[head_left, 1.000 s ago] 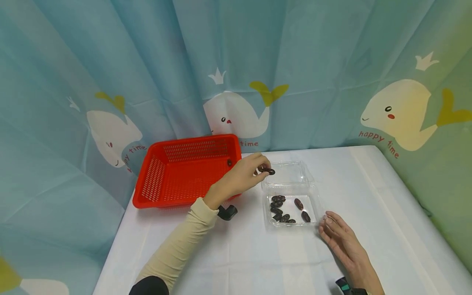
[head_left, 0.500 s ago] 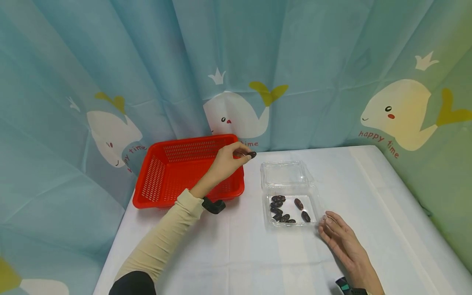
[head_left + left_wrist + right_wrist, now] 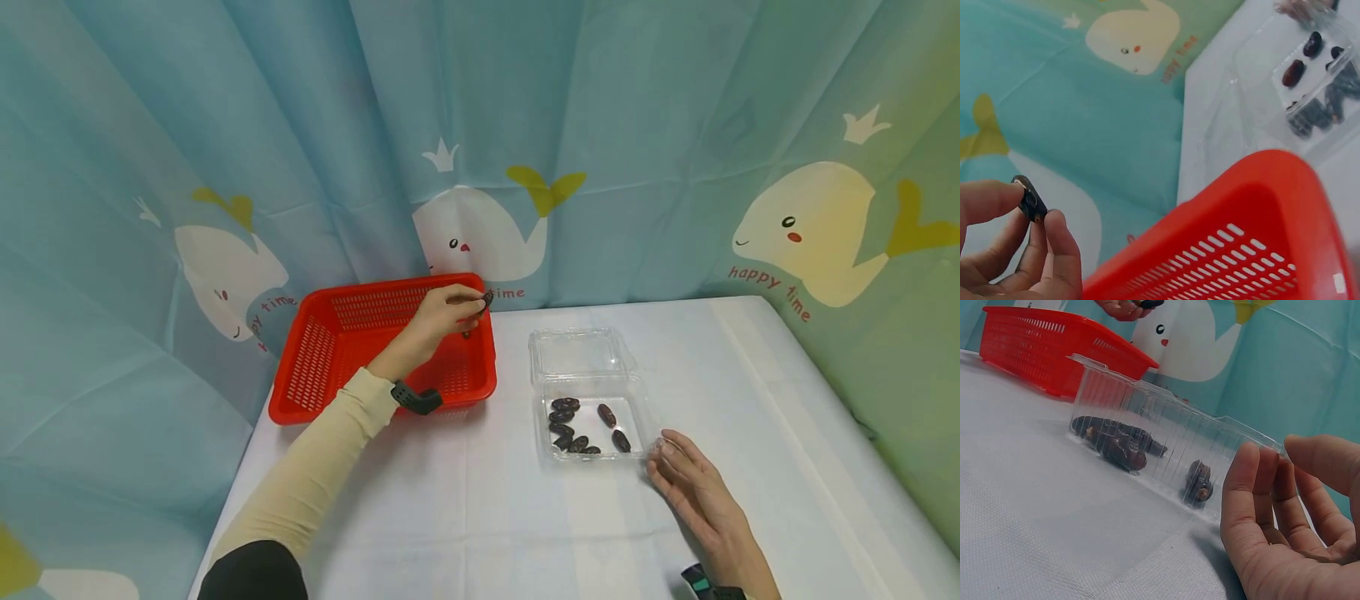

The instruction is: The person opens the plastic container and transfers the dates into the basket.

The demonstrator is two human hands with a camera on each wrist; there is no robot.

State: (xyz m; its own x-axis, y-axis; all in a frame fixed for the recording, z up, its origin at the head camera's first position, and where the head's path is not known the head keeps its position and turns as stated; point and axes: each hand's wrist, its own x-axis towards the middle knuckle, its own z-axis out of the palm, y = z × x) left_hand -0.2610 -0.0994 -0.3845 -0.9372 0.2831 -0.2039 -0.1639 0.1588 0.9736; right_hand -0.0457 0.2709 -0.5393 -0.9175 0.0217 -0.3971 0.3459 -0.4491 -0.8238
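In the head view my left hand [image 3: 438, 317] is over the right part of the red plastic basket [image 3: 324, 412], pinching a dark date [image 3: 487, 302] at its fingertips. The left wrist view shows this date [image 3: 1030, 199] between thumb and fingers, above the basket rim [image 3: 1272, 165]. My right hand [image 3: 701, 492] grips the near right corner of a clear plastic clamshell box [image 3: 633, 408]. In the right wrist view its thumb lies on the box's rim [image 3: 1235, 428], with fingers below against the wall. Several dates [image 3: 562, 416] lie in the box, mostly along its left side.
The clamshell's lid [image 3: 577, 352] lies folded back behind the box. Another date [image 3: 467, 334] is in the basket, partly hidden by my left hand. A white cloth [image 3: 525, 525] covers the table, and a blue whale-print curtain [image 3: 637, 167] hangs behind it.
My left hand has moved left from beside the clamshell lid to over the basket, carrying the date with it. The right hand and the box have stayed in place.
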